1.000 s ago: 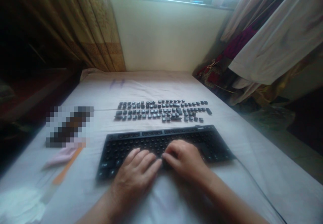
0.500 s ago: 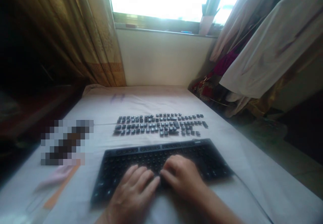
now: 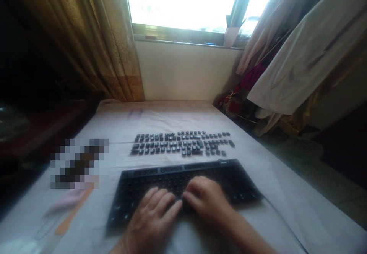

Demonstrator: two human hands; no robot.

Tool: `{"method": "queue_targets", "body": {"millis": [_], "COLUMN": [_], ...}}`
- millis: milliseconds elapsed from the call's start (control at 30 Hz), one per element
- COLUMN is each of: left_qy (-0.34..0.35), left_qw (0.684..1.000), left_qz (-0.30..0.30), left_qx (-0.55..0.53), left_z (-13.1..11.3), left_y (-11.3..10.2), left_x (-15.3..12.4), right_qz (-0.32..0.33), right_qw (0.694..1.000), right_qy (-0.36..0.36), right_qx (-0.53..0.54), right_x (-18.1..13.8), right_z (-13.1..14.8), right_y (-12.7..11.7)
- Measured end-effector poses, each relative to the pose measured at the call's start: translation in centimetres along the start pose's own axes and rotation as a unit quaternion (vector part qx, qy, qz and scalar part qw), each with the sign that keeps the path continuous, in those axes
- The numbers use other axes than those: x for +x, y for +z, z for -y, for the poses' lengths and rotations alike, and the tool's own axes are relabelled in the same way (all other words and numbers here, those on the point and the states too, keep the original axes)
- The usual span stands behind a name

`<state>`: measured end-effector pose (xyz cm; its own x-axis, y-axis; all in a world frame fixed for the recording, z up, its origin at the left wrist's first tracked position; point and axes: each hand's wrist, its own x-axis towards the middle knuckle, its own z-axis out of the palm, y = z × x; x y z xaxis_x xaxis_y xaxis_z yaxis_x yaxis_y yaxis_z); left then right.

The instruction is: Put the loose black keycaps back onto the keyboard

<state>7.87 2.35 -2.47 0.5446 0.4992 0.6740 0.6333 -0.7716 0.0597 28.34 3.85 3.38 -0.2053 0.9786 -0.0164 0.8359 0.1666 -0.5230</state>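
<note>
A black keyboard (image 3: pixel 206 167) lies across the near part of a cloth-covered bed or table, most of its keycaps off, with a few left along the lower corners. My left hand (image 3: pixel 156 212) rests on its front middle, fingers stretched out and thumb pointing right. Close beside it, my right hand (image 3: pixel 205 198) is curled, thumb and index pressed together low over the keys. Whatever those fingertips hold is too small and hidden to make out. Beyond the keyboard, loose black keycaps (image 3: pixel 172 145) lie in several rows on the cloth.
A pixelated patch (image 3: pixel 82 164) hides something at the left, beside an orange strip (image 3: pixel 74 210) and a pinkish item (image 3: pixel 67 200). The keyboard cable (image 3: pixel 282 217) trails off to the lower right. Curtains (image 3: pixel 114 47) and hanging clothes (image 3: pixel 286 63) flank the window.
The view has tilted up slightly, so the surroundings sit a little lower. Both hands keep nearly the same place on the keyboard.
</note>
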Motion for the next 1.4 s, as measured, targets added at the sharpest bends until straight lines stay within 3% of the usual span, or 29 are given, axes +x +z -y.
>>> {"method": "queue_targets", "body": {"millis": [167, 367, 667, 1033, 1400], "left_qy": [0.007, 0.009, 0.016, 0.017, 0.009], "left_qw": [1.000, 1.000, 1.000, 1.000, 1.000], "left_qz": [-0.002, -0.008, -0.007, -0.013, -0.007], "left_qx": [0.008, 0.013, 0.002, -0.001, -0.002], "left_z": [0.1, 0.1, 0.2, 0.2, -0.1], "left_y": [0.0, -0.1, -0.3, -0.4, -0.6], "left_x": [0.0, 0.2, 0.0, 0.4, 0.5], "right_qz": [0.002, -0.055, -0.076, -0.055, -0.072], "right_qw": [1.000, 0.991, 0.976, 0.970, 0.976], "right_qy": [-0.023, -0.033, -0.046, -0.055, -0.061], "right_qx": [0.004, -0.116, -0.197, -0.231, -0.197], "right_x": [0.8, 4.5, 9.5, 10.6, 10.4], "right_z": [-0.3, -1.8, -3.7, -3.8, -3.3], "right_y": [-1.2, -3.3, -2.3, -1.7, -1.9]}}
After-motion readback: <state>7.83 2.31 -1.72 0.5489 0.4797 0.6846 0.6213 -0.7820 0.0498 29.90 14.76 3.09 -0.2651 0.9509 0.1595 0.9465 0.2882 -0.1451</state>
